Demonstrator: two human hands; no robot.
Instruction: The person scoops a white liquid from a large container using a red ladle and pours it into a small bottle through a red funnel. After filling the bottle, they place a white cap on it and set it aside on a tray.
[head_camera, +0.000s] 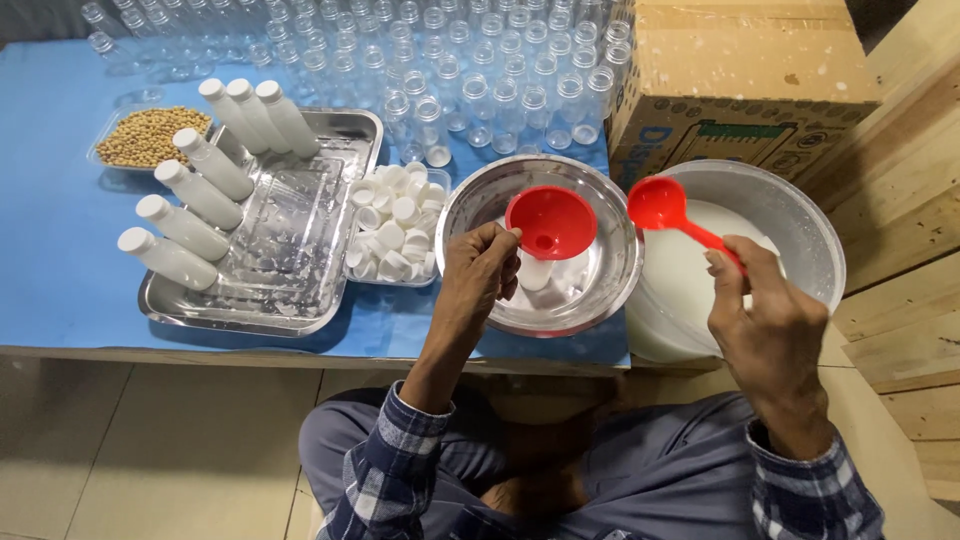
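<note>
Funnel (551, 222) steadied by left hand (478, 275); right hand (765, 315) grips red ladle (672, 212).

Left hand (478, 270) steadying red funnel (551, 222) on white bottle (535, 272) inside steel bowl (600, 290); right hand (768, 325) with red ladle (668, 212) over white liquid (680, 290) in basin (800, 215). Filled capped bottles (195, 205) along tray (290, 300).

Single head-worn view, steeply downward and close over the blue table (60, 250) and seated lap.
</note>
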